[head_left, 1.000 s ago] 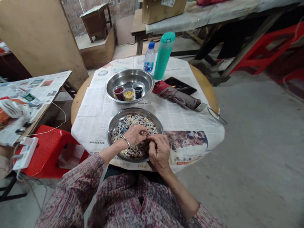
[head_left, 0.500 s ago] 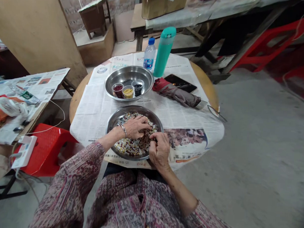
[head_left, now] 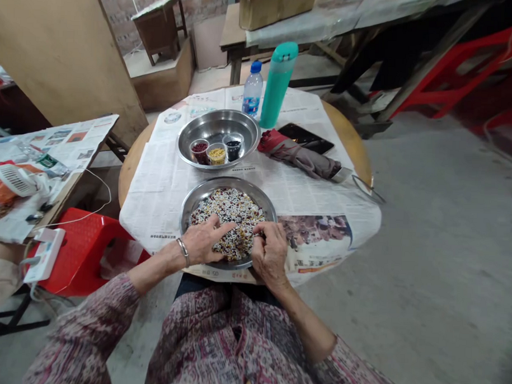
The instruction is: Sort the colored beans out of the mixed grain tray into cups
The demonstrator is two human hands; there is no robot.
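Observation:
A steel basin [head_left: 187, 203] near the table's front edge holds a spread of mixed small beans and grains [head_left: 232, 208], white, dark red, yellow and black. My left hand [head_left: 204, 239], with a silver bangle at its wrist, reaches over the basin's lower left side. Its fingers are apart, the tips among the grains. Across the right rim lies my right hand [head_left: 271, 251], thumb and curled fingers drawn together just inside the basin; whatever is between them is hidden. Behind stands a second steel basin [head_left: 199, 123] with cups of red beans [head_left: 200, 151], yellow beans [head_left: 217, 155] and black beans [head_left: 233, 148].
Newspaper [head_left: 155, 183] covers the round table. A water bottle [head_left: 252, 91] and a teal flask [head_left: 278, 86] stand at the back. To the right lie a folded umbrella [head_left: 301, 157] and a dark phone or tablet [head_left: 308, 139]. A red stool [head_left: 80, 247] is at left.
My left hand has drawn back toward me and left, from the middle of the grains to the basin's lower left, uncovering the grains. My right hand has stayed at the right rim.

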